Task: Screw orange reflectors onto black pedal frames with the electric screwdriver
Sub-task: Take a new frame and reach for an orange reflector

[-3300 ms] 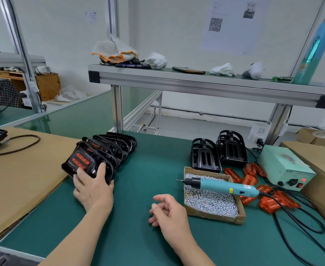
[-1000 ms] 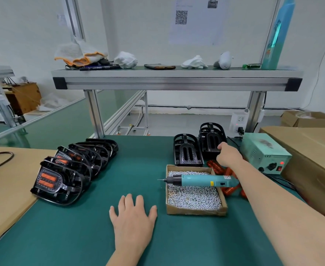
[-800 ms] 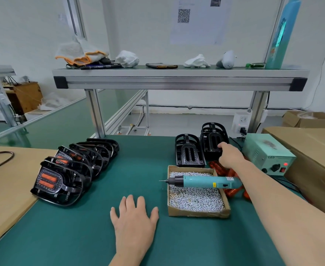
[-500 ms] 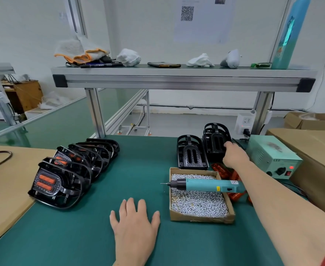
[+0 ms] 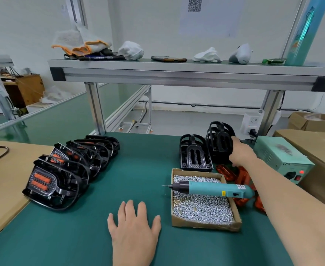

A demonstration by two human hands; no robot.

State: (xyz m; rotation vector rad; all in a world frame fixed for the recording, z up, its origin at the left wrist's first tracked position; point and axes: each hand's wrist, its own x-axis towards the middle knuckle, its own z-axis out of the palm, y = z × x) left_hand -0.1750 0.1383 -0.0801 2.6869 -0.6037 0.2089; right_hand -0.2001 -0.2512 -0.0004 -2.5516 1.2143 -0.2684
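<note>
Black pedal frame (image 5: pixel 220 143) held by right hand (image 5: pixel 241 153), grip partly hidden; left hand (image 5: pixel 134 233) flat, spread.

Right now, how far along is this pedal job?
Done: a row of pedals on the left already shows orange reflectors fitted. In hand: the right hand grips a bare black frame at the back, while the left hand rests flat on the table. Left: a second bare frame beside it, loose reflectors by the screw box, and the electric screwdriver lying untouched across that box.
</note>
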